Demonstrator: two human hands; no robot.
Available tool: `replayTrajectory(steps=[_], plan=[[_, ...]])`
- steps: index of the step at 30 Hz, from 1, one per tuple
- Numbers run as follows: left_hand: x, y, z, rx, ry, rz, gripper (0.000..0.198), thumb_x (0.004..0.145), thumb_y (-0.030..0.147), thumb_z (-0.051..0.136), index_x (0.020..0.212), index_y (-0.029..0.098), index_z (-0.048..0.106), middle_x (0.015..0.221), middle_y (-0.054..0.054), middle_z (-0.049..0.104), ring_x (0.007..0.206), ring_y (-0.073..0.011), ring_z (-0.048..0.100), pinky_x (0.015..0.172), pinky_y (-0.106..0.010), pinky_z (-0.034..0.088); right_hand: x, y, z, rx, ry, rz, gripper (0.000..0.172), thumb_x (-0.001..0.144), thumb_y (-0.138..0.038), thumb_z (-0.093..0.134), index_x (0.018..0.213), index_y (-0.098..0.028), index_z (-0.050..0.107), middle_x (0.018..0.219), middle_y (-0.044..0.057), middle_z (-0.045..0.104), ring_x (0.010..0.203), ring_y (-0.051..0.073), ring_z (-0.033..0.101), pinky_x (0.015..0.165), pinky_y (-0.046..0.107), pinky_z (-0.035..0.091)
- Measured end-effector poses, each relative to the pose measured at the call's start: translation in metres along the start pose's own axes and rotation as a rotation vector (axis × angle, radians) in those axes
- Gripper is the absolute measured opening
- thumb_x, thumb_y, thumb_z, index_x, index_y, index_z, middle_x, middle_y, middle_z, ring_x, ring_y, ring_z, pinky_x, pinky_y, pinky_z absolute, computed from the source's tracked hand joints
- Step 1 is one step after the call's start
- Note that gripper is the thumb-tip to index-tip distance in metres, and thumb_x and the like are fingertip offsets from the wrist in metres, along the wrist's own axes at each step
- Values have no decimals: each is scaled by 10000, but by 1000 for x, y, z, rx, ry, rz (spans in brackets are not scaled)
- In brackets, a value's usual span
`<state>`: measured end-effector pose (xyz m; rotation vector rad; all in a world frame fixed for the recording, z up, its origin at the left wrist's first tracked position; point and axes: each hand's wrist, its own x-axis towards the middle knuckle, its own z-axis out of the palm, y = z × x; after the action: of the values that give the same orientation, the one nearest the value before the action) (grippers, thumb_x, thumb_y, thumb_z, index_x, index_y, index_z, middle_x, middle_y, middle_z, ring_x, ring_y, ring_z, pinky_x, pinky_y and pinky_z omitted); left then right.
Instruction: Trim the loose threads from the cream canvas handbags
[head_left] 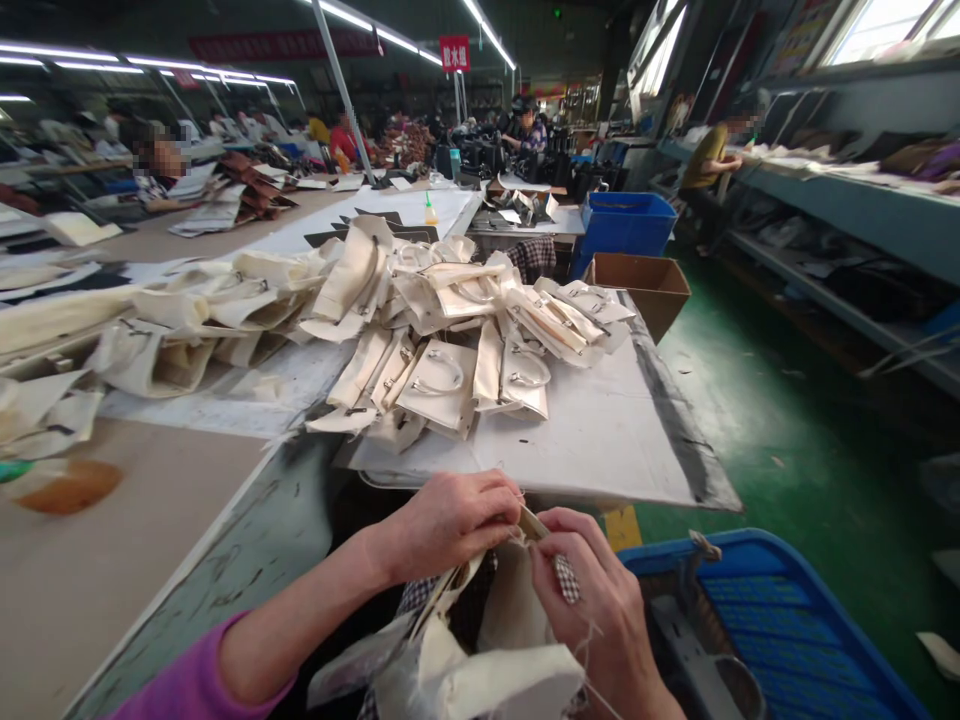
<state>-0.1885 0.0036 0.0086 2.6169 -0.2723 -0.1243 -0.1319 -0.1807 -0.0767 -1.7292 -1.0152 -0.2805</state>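
Observation:
Over my lap I hold a cream handbag [517, 685] with loose threads hanging from it. My left hand [469, 515] has its fingers pinched on the bag's upper edge. My right hand [592, 590] is closed round the same edge just to the right, close to the left fingertips. A small piece of checked cloth [566, 578] shows between the right fingers. Loose plastic wrap [367, 655] hangs at the bag's left side. Part of the bag is hidden behind both hands.
A pile of cream handbags [439, 385] lies on the white-covered table [585, 440] ahead. At my right stands a blue basket [780, 600] with dark items inside. A bottle of amber liquid [67, 487] lies left. Beyond are a cardboard box [641, 290], a blue bin [626, 225] and several people.

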Motion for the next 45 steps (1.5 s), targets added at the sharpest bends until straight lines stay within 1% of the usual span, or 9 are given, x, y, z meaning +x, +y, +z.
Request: replayTrajectory(steps=[7,14,19,25,32,35,38,41,45], plan=[[6,-1,11,114,60,0,84,971,178,444,956,174,526,1204,-28,583,968,-122,621,836,-224,498,-8,10,8,42,33,82,138,878,-56,528,860,-191,549,1111,85,588,983,116,623,816,199,532],[17,-6,19,194,63,16,96,969,192,430,925,165,510,1054,-46,622,856,-129,615,756,-233,488,-9,24,15,6,166,44,127,879,-72,516,859,-184,572,1017,86,631,891,128,656,723,205,565],[22,-2,17,172,44,-29,60,923,158,475,891,170,523,1005,-23,622,822,-125,598,731,-227,457,-12,28,16,35,144,121,128,884,-96,516,816,-197,555,960,57,647,844,113,652,731,201,539],[18,0,7,16,-9,-44,146,823,151,639,953,214,612,1033,4,571,863,-117,572,789,-213,444,-13,27,20,88,154,83,125,880,-82,531,844,-200,550,972,57,644,874,112,639,760,198,523],[25,8,8,110,14,-131,65,856,176,635,829,191,691,965,1,596,824,-120,584,746,-225,432,-13,28,20,105,98,91,135,873,-74,520,860,-203,556,1019,59,644,908,120,638,796,220,530],[28,5,13,137,78,-54,81,844,162,631,805,182,698,952,-22,613,921,-164,569,810,-262,441,-13,29,18,65,88,108,128,877,-97,509,831,-207,556,1019,56,643,914,123,647,790,226,539],[28,0,19,50,147,32,118,835,114,600,786,171,690,987,-40,621,999,-181,550,889,-293,450,-14,29,15,-31,66,150,28,875,-235,565,887,-212,577,1056,71,647,897,149,669,715,234,564],[27,-6,25,-87,153,72,146,841,93,571,774,158,684,1073,-61,626,1019,-168,574,911,-286,468,-14,27,15,-132,51,186,178,867,-344,587,979,-207,578,1066,78,657,844,165,684,599,234,559],[27,-8,29,-151,153,88,165,888,118,541,807,160,678,1150,-61,658,1040,-156,604,926,-273,476,-11,27,16,-130,58,230,104,907,-285,542,851,-209,588,951,41,670,747,126,661,593,209,532]])
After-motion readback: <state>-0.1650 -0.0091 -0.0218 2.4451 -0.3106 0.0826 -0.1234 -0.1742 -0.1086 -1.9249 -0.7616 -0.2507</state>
